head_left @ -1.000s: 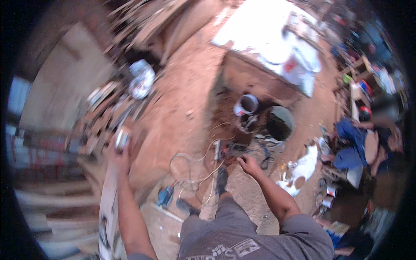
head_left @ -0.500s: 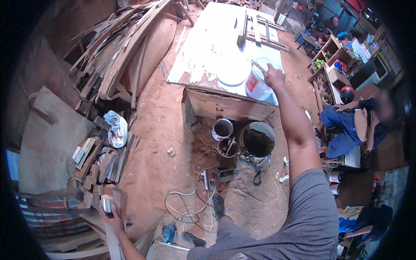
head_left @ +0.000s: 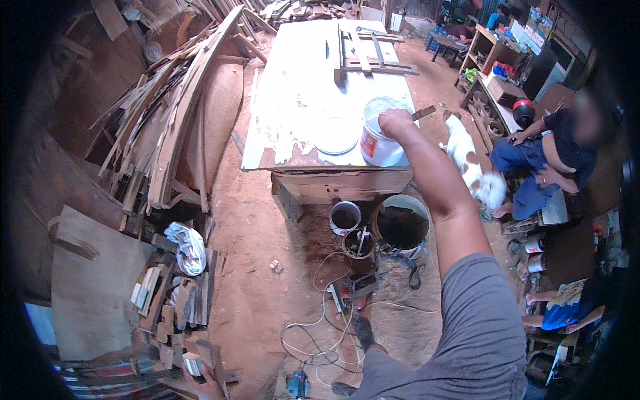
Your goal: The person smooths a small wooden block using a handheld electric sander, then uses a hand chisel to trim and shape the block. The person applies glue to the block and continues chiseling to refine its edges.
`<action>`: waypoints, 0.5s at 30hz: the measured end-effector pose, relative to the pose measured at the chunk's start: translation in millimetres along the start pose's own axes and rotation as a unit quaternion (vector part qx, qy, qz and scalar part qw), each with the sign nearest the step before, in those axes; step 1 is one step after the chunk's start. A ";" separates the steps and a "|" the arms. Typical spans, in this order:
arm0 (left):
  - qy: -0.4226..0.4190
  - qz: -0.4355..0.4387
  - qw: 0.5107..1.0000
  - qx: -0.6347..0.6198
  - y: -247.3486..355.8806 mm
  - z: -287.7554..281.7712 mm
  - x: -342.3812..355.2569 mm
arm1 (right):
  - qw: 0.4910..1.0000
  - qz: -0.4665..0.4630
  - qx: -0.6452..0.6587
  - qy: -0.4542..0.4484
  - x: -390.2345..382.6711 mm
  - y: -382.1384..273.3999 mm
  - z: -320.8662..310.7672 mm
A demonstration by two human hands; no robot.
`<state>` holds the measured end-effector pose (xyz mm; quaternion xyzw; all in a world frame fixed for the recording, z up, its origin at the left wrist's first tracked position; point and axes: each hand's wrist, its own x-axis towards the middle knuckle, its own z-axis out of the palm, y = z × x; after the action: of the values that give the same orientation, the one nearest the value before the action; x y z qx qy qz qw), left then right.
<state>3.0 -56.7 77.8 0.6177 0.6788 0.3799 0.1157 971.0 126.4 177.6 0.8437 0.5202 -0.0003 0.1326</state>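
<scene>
My right hand (head_left: 397, 124) is closed at the rim of a white bucket (head_left: 381, 145) with a red patch on its side. From that fist a thin, flat, brownish stick-like tool (head_left: 424, 113) juts out to the right; its exact kind does not show. Left of the bucket lies a round white lid (head_left: 335, 136) on the white-topped table (head_left: 293, 100). At the lower left edge, my left hand (head_left: 208, 385) is partly cut off, with its fingers around a small block with a whitish striped face (head_left: 193, 364).
Below the table stand a large bucket (head_left: 402, 227) and two smaller ones. Cords (head_left: 323, 320) and a blue power tool (head_left: 297, 383) lie on the dirt floor. Wood scraps (head_left: 173, 300) are piled left. A brown-and-white dog (head_left: 467, 157) and a seated person (head_left: 553, 153) are right.
My right hand has turned, so the tool now points right instead of left over the bucket. My left hand sits lower in view with the block. A dog has come into sight beside the table.
</scene>
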 end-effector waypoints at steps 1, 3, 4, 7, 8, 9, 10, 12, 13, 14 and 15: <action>-0.002 0.017 0.999 0.028 -0.5 0.0 1.7 | 1.000 0.006 0.015 -0.007 3.0 4.5 1.7; -0.004 0.050 0.995 0.083 -3.4 0.3 3.9 | 0.999 0.016 0.042 -0.018 1.9 20.1 -7.1; 0.047 0.116 0.986 0.112 -40.6 -31.8 4.4 | 0.996 -0.009 0.081 -0.033 6.0 12.9 -8.8; 0.024 0.055 0.998 0.025 -24.4 1.5 -11.5 | 0.986 0.058 0.159 0.000 -12.7 46.0 -22.9; 0.022 0.066 0.997 0.037 -22.3 3.7 -8.9 | 0.989 0.069 0.131 0.002 -9.2 47.5 -14.9; 0.019 0.078 0.996 0.045 -22.2 8.3 -2.0 | 0.991 0.083 0.100 0.006 -2.5 50.4 -0.6; 0.022 0.090 0.994 0.061 -28.2 4.0 1.0 | 0.993 0.091 0.075 0.009 3.6 47.8 6.0; 0.034 0.092 0.991 0.089 -35.2 -12.3 -1.6 | 0.996 0.048 0.068 0.008 -2.3 11.7 6.7; 0.041 0.094 0.989 0.103 -36.5 -21.5 -1.6 | 0.998 0.005 0.065 -0.011 -3.5 -0.1 3.7; 0.033 0.055 0.996 0.059 -28.3 -14.4 3.0 | 0.999 0.002 0.042 0.008 -3.6 6.3 6.9; 0.024 0.012 0.999 0.021 -19.7 -11.4 -1.2 | 0.997 -0.009 0.082 -0.001 -5.4 11.8 3.0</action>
<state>-18.7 -61.1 72.3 0.6187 0.6818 0.3817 0.0817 979.3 116.0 178.1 0.8471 0.5258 -0.0447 0.0633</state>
